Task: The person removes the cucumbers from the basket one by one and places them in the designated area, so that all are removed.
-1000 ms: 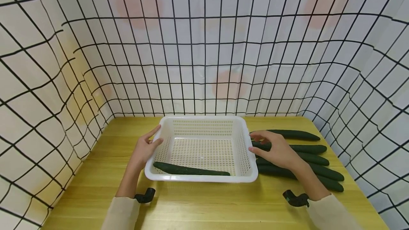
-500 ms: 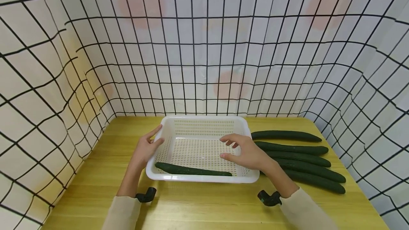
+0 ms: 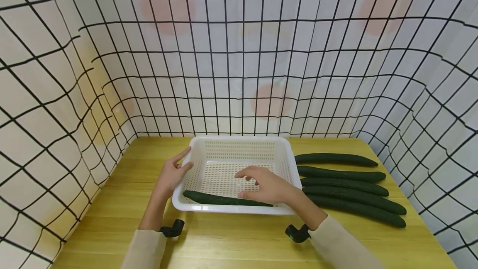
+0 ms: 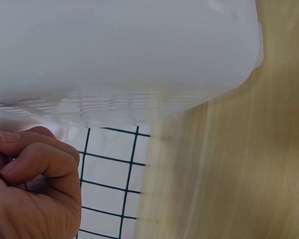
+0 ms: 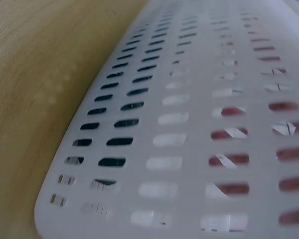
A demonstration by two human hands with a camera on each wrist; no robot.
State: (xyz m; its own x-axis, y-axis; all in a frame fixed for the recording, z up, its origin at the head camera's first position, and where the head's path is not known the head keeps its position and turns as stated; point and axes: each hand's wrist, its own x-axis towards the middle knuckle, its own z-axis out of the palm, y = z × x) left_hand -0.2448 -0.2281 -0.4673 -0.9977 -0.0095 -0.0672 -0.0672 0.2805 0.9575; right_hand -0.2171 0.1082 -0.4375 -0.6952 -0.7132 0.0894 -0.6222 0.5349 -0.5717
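A white slotted plastic basket (image 3: 239,209) stands on the wooden table, with one long green cucumber (image 3: 213,199) lying along its near wall. My left hand (image 3: 172,177) holds the basket's left rim, thumb over the top; the left wrist view shows curled fingers (image 4: 45,164) under the white basket wall (image 4: 124,50). Over the inside of the basket is my right hand (image 3: 269,187), fingers loosely bent with nothing between them. Its thumb is close above the cucumber; whether they touch I cannot tell. The right wrist view is filled by the slotted wall (image 5: 189,129), dark green showing through the lower slots.
Several cucumbers (image 3: 347,184) lie side by side on the table to the right of the basket. Black wire mesh (image 3: 242,94) over pale cloth encloses the table (image 3: 224,244) at the back and both sides.
My right hand has moved left, from the basket's right rim to above its inside, beside the cucumber. The left hand keeps its hold on the left rim.
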